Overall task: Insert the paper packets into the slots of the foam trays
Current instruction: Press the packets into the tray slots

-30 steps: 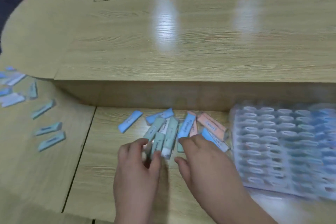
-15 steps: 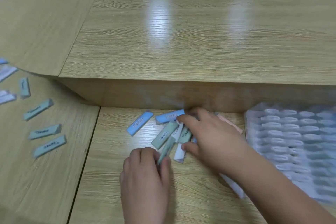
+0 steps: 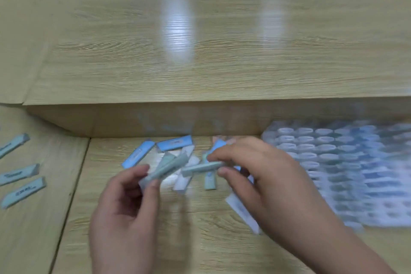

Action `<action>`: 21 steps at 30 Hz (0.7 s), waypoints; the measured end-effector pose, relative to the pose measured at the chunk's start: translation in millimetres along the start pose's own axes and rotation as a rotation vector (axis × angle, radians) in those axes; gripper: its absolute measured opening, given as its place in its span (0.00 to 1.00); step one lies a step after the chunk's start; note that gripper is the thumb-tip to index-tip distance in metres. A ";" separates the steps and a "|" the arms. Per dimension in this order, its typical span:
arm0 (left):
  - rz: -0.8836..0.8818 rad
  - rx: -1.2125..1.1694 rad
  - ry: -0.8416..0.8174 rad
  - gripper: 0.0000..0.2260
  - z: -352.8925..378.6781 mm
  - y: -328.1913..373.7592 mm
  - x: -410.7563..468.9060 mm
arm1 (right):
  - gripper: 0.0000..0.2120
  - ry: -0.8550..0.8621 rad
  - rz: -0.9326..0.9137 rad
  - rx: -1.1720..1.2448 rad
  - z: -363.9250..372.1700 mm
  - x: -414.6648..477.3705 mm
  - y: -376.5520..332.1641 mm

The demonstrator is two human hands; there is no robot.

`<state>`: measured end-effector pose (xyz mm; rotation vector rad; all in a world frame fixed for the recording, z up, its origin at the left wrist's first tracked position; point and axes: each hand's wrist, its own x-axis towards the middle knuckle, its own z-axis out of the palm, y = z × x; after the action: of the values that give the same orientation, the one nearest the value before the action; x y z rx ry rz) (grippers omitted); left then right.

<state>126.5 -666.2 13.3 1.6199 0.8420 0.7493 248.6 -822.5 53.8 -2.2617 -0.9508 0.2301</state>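
far left, three spare packets lie apart on the lower desk, out of the way, probably set aside for later. next comes the left hand, fingers and thumb curled round a small green bundle held up off the wood and slanting toward the middle. to me it looks like the stock hand, keeping a few ready so the other can feed them one at a time. behind and between the hands sits the loose pile of blue, white and green packets, tucked against the raised ledge where both hands can reach it. the right hand pinches a single packet, green and roughly level, between thumb and fingertips, its end toward the bundle. i can't say whether it is joining the bundle or leaving it. a white packet lies partly under that wrist. furthest right is the foam tray, blurred, its rows of slots just beside the working hand, which keeps the trip from pile to slot short. how many slots are filled i cannot make out.
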 end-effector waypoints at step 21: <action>0.561 0.298 -0.500 0.07 243.5 83.3 -147.8 | 0.11 0.476 0.176 -0.116 -162.4 -147.3 207.7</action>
<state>258.5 -930.4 42.4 2.2270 0.1316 0.5635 325.3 -1113.7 31.8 -2.3523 -0.5268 -0.2872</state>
